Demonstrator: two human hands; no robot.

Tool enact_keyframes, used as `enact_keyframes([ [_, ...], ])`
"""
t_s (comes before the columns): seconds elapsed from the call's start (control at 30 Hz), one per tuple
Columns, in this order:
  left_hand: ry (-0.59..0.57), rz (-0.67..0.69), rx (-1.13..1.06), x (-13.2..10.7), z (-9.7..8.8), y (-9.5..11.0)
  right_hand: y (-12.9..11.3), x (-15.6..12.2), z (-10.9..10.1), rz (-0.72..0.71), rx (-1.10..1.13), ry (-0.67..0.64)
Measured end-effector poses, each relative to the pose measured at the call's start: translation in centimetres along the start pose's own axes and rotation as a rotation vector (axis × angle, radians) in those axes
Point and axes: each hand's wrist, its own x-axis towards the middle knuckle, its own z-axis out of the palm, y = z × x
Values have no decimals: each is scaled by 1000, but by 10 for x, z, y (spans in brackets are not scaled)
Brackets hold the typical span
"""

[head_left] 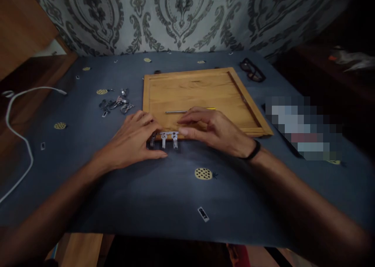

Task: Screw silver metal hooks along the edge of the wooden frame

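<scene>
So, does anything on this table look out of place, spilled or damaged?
Nothing seems spilled or damaged. The loose metal clips lie jumbled left of the wooden panel, unlike the clip row at its near edge.

Printed label on the blue tablecloth; its lettering is too blurred to read.

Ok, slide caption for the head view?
Left hand and right hand at metal pieces by the near edge of a wooden board with a screwdriver on it.
</scene>
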Motion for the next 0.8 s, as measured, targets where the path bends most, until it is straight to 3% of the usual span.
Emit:
enact_keyframes([
  [0.17, -11, 2, 11, 0, 3, 0, -7, -3, 3, -107, -216, -160],
  [0.33, -6, 1, -5, 1, 5, 0, -9, -3, 9, -161, -325, -181],
  [0.8, -8, -24, -23, 2, 6, 2, -4, -5, 14, -156, -322, -187],
])
